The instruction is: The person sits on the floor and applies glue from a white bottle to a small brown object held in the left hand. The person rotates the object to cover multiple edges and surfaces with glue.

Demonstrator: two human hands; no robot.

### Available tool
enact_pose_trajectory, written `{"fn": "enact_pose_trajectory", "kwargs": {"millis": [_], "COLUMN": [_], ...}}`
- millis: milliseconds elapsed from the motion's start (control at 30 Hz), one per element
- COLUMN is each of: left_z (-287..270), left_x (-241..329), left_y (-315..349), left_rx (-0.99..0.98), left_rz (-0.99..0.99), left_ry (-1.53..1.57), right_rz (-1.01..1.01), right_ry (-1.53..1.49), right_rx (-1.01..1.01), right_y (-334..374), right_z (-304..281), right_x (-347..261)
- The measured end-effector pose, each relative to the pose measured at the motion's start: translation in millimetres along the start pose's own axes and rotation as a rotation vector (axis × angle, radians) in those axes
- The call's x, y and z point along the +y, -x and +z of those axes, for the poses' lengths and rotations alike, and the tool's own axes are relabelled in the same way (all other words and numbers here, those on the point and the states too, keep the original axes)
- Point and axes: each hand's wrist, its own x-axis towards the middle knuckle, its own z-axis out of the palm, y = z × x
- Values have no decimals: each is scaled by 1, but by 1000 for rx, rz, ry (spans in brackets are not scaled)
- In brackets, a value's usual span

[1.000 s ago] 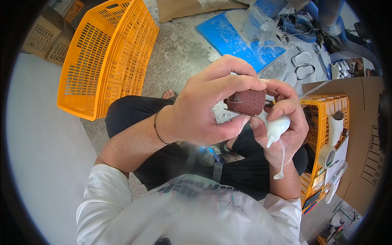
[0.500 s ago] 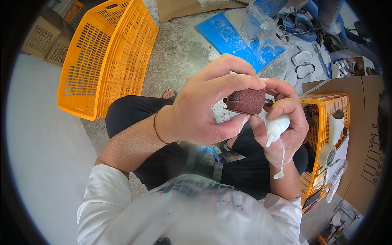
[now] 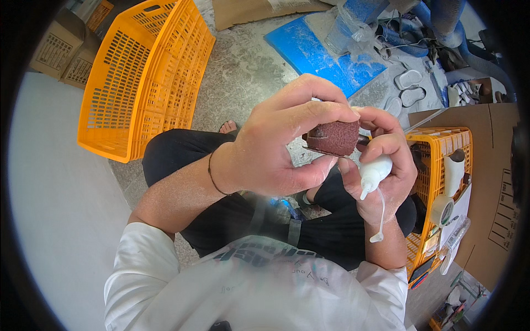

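A head-worn fisheye looks down closely on left hand [image 3: 265, 149] and right hand [image 3: 399, 165].

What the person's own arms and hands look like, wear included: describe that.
Both the left hand and right hand are ungloved. A thin, dark cord bracelet circles the left wrist; no band shows on the right. Pale dust speckles the left forearm. Loose, short white sleeves cover the upper arms, leaving both forearms bare.

Lg orange crate [image 3: 148, 77] on L nr cardbd boxes [image 3: 58, 47], blue mat [image 3: 323, 60] on flr [image 3: 234, 71].
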Motion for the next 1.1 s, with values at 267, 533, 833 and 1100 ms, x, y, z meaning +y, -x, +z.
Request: {"fn": "enact_pose_trajectory", "kwargs": {"millis": [267, 533, 833, 1100], "left_z": [-1, 0, -1, -1], "left_x": [0, 0, 0, 0], "left_y": [0, 0, 0, 0], "left_rx": [1, 0, -1, -1], "left_rz": [2, 2, 2, 1], "left_ry": [2, 4, -1, -4], "right_rz": [-6, 11, -10, -10], "right_ry": [-2, 4, 19, 28], "right_rx": [1, 1, 3, -2], "right_y": [0, 0, -1, 0], "right_z": [1, 0, 1, 0], "right_x": [1, -1, 0, 0]}}
